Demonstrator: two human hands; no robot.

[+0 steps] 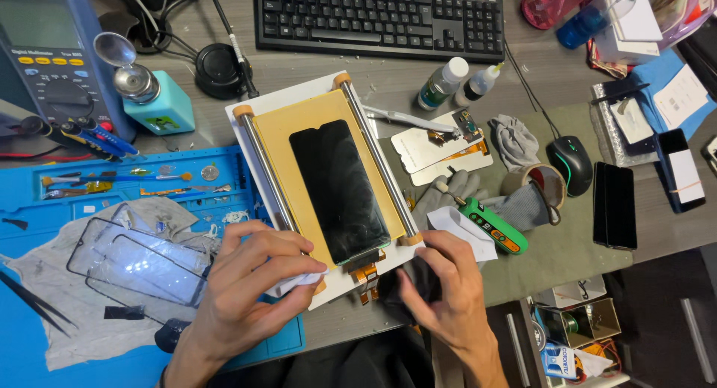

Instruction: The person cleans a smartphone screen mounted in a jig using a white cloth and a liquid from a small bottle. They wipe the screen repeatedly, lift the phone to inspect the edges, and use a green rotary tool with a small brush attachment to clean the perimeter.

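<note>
The work fixture (258, 108) is a white plate lying diagonally across the desk, carrying a yellow pad (280, 145) flanked by two metal rails (377, 153). A black phone screen (338, 188) lies flat on the pad between the rails, its orange flex cable (364, 272) overhanging the plate's near edge.

Clearance: the plate's left edge overlaps the blue work mat (45, 336); its far corner stops short of the black keyboard (381, 16). Bare desk remains only in a narrow strip along the near edge. To the right, a grey glove (455, 188) and a green-and-orange hand tool (493, 225) lie just beside the right rail.

Containers: a teal square dispenser bottle (157, 104) with a metal top stands left of the plate. Two small clear bottles (442, 82) with white caps stand beyond the right rail. A blue multimeter (52, 52) with yellow buttons occupies the far left corner.

Grip: the left hand (250, 283) is closed on a white wipe (299, 282) at the plate's near left corner, just beside the screen's lower edge. The right hand (444, 283) is closed on a dark cloth (407, 283) at the near right corner, next to the flex cable. The screen lies between and beyond both hands; neither hand grasps it.
</note>
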